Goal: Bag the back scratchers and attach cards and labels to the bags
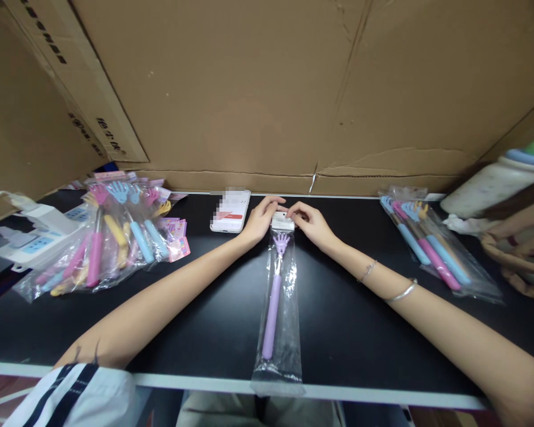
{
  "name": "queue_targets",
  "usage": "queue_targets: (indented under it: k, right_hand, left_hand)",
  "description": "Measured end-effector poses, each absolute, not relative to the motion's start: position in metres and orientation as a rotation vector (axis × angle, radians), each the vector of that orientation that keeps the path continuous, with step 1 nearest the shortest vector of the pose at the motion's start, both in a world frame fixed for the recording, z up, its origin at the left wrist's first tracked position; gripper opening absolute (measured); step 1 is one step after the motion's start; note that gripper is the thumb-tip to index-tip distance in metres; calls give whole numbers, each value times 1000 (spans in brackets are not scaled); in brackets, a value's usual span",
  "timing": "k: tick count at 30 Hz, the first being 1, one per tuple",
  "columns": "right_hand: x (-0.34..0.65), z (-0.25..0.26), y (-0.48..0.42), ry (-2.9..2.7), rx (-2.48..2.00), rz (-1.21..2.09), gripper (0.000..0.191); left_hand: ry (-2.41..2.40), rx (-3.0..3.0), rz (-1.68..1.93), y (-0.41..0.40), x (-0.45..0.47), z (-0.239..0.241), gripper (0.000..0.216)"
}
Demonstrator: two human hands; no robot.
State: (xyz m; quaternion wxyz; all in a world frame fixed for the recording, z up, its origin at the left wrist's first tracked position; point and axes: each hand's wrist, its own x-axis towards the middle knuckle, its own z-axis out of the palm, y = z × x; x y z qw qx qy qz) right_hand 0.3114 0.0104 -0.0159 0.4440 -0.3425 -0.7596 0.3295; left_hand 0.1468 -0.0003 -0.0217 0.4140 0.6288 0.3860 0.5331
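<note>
A purple back scratcher (273, 299) lies in a clear plastic bag (289, 332) down the middle of the black table (347, 332), its claw end away from me. My left hand (260, 216) and my right hand (309, 222) both pinch the bag's white top flap (282, 221) from either side, fingers closed on it. The bag's lower end hangs slightly over the table's near edge.
A heap of bagged scratchers in pink, blue and yellow (102, 243) lies at the left beside a white power strip (31, 237). A phone (230, 210) rests behind my left hand. More bagged scratchers (431, 255) lie at the right. Cardboard walls (267, 89) close off the back.
</note>
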Motion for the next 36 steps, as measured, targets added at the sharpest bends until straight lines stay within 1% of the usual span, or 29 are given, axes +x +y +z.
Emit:
queue_targets:
  k: [2,7,16,22,29,31,36]
  right_hand:
    - [312,-15,10,-1885,-855,812,13]
    - [311,-15,9,-1858,-872,810,11]
    - [311,-15,9,-1858,-888,808,10]
    - [312,-16,11,-1828,-915,855,20]
    - [312,-16,11,-1787,-916,945,23]
    - [312,-15,11,-1790,-922,935,22]
    - [311,-14,10,-1845,-925,844,11]
  left_hand:
    - [979,1621,1335,0,147,-22,20]
    - [989,1670,1319,0,147,-22,17]
    - [972,1691,1345,3,147,-25,22]
    - [992,1692,1346,3,147,-26,23]
    - [1012,1678,1331,-1,147,-22,25]
    - [1014,1679,1330,-1,148,-21,26]
    - [993,1666,1334,-1,148,-21,27]
